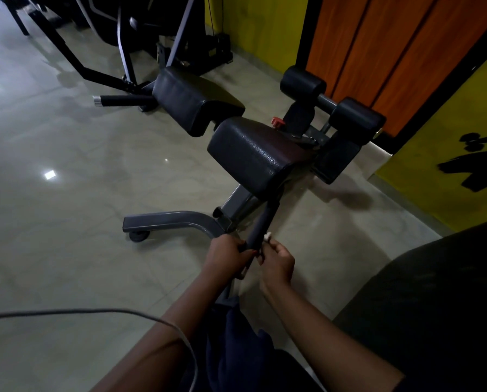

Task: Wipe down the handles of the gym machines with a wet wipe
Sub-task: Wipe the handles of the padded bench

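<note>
Currently both my hands are low centre, on the near handle of the hyperextension bench. My left hand is clenched round the handle's lower end, fingers wrapped over it from the left. My right hand pinches the wet wipe. Only a small white bit of it shows above my fingers, touching the right side of the foam grip. How much wipe is bunched inside the hand I cannot tell.

The handle runs up and away from me, under the near thigh pad. A second thigh pad sits beside it, further left. The far handle, with a chrome end cap, sticks out left of that pad, untouched. Two black ankle rollers sit at the bench's far end, a red knob just in front of them.

The bench stands on a glossy tiled floor, near its right edge along the yellow wall and orange panels. Its grey base foot reaches left. Another dark machine stands toward the floor's far edge. A grey cable crosses in front of my left forearm. A black padded shape fills the bottom right.
</note>
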`<state>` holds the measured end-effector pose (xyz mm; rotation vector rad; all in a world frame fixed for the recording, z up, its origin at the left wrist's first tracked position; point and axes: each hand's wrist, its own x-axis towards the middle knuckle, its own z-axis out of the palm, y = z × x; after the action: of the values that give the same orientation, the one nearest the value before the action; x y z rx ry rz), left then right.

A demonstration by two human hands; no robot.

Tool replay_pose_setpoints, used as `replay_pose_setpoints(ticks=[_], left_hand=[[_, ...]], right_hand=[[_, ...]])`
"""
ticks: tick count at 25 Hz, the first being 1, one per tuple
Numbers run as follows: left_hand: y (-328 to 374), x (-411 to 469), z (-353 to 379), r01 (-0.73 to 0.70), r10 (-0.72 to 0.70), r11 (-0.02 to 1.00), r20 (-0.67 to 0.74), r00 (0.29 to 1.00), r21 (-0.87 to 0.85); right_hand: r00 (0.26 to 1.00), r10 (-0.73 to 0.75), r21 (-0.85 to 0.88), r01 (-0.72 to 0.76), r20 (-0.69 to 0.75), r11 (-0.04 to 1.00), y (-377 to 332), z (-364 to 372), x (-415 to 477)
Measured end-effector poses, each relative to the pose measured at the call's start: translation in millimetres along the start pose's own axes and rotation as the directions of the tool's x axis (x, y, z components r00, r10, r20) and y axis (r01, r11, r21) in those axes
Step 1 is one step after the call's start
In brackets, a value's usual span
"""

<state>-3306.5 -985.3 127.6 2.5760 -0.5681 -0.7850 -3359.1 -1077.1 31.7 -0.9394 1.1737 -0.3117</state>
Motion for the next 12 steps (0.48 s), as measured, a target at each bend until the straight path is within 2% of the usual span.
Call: replay_pose_setpoints(ticks=[2, 4, 6, 10, 12], left_hand=[[2, 4, 3, 0.039, -0.039, 0.998, -0.001, 0.999, -0.042], [5, 5, 7, 0.062, -0.061, 0.995, 0.013, 0.998, -0.082], [7, 2, 13, 0.057, -0.056, 0.990, 0.014, 0.998, -0.132], [4, 0, 22, 0.019, -0.024, 0.992, -0.039, 0.999, -0.121], [4, 3, 23, 0.032, -0.037, 0.988, -0.032, 0.999, -0.150]], right_hand=[[0.997, -0.071, -0.051, 0.070, -0.011, 0.996, -2, -3, 3], [0.989, -0.125, -0.049, 0.121, -0.083, 0.991, -21, 2, 19], [0.967, -0.234, -0.094, 0.225, -0.099, 0.970, -37, 9, 24], [0.870, -0.493, -0.391, 0.462, 0.023, 0.796, -17, -5, 3], [0.790, -0.608, -0.466, 0.567, 0.075, 0.680, -5, -14, -9]])
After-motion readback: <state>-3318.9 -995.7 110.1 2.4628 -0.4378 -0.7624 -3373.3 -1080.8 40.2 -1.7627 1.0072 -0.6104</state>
